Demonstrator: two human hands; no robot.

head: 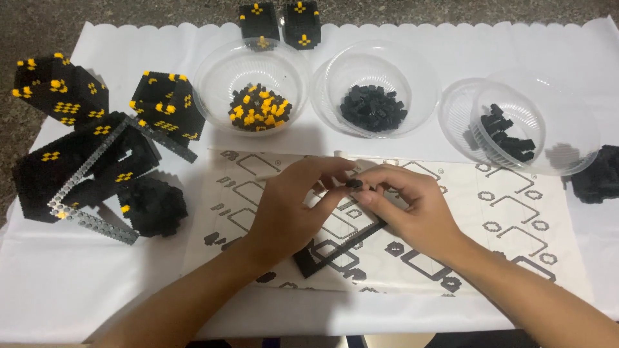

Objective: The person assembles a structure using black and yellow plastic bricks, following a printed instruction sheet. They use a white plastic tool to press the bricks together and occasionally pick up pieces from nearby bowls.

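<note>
Left hand and right hand meet fingertip to fingertip over the printed instruction sheet, pinching a small black brick between them. Behind stand three clear plastic bowls: the right one, seemingly two nested, holds black pieces; the middle black bricks; the left black-and-yellow bricks. A flat black frame piece lies partly hidden under the hands.

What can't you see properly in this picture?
Head view only:
- Small black brick: mostly covered by the fingertips of the left hand and right hand; its shape is unclear.
- Black frame: partly under both hands.
- Instruction sheet: middle drawings hidden by the hands.
- Two black-and-yellow blocks: cut off by the top edge.
- Black lump: cut off by the right edge.
</note>
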